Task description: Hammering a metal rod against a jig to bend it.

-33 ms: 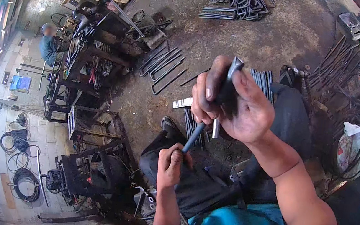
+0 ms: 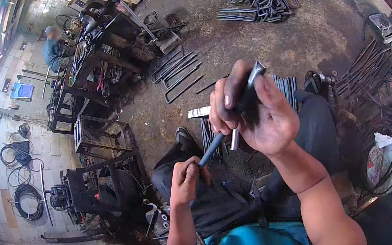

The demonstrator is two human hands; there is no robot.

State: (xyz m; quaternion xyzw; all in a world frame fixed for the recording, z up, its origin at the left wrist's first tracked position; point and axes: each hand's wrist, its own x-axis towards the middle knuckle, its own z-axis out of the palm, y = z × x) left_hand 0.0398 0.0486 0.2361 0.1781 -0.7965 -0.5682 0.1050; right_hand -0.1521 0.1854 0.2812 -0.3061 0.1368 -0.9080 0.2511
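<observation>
My left hand (image 2: pixel 185 180) is closed round the lower part of a blue-grey metal rod (image 2: pixel 210 149), which slants up toward my right hand (image 2: pixel 260 109). That hand, its fingers blackened, grips a dark metal piece whose flat-faced end (image 2: pixel 258 69) pokes out between thumb and forefinger. Below the same palm a shiny round metal end (image 2: pixel 234 141) sticks out. My fingers cover the middle, so I cannot tell whether these parts are joined to the rod. Behind my hands, a bundle of rods (image 2: pixel 207 135) lies on the floor by a white block (image 2: pixel 199 112).
U-shaped bent rods (image 2: pixel 177 77) lie on the floor, and a larger heap (image 2: pixel 263 1) is farther off. At right are loose rods (image 2: pixel 368 71) and a white sack (image 2: pixel 383 154). Machines (image 2: pixel 113 35) line the left, where another person (image 2: pixel 53 50) is.
</observation>
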